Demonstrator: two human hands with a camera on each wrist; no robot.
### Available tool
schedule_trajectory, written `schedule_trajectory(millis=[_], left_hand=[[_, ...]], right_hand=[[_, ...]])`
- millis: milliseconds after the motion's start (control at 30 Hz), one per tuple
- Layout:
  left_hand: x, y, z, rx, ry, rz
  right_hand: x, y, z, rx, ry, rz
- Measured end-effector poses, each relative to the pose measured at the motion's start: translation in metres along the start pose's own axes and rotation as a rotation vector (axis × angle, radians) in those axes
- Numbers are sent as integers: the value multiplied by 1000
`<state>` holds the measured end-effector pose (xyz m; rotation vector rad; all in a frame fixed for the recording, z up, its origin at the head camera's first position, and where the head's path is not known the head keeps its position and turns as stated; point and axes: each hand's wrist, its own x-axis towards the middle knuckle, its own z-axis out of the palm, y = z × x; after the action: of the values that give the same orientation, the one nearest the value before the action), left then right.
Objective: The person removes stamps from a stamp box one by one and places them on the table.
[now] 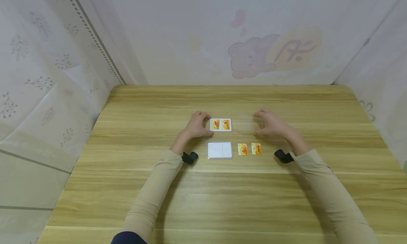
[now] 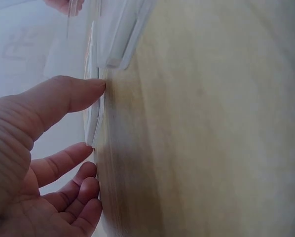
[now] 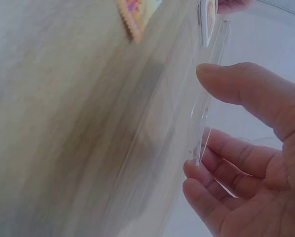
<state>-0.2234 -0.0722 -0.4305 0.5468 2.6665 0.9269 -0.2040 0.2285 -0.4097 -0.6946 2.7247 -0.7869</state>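
My left hand (image 1: 198, 125) holds the left end of a small white case (image 1: 220, 131) between thumb and fingers. The case lies flat on the table with two red-and-yellow stamps (image 1: 225, 125) side by side in it. In the left wrist view the thumb and forefinger touch the edge of the white case (image 2: 92, 118). To the right, my right hand (image 1: 269, 123) pinches a clear plastic lid (image 3: 205, 113) by its edge, thumb on one side and fingers on the other. The lid seems raised off the table, beside the case.
Nearer me, a second white case (image 1: 219, 150) with a clear rim and two blank compartments lies on the wooden table (image 1: 222, 201). Right of it lie two loose stamps, a left one (image 1: 242, 149) and a right one (image 1: 255, 149). A patterned curtain (image 1: 190, 35) hangs behind.
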Motion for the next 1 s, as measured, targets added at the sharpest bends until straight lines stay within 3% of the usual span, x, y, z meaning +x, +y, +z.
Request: schedule_trajectory(millis=[1000], left_hand=[[0,-1,0,-10,5,9]], right_hand=[[-28,28,-11,-41,29,10]])
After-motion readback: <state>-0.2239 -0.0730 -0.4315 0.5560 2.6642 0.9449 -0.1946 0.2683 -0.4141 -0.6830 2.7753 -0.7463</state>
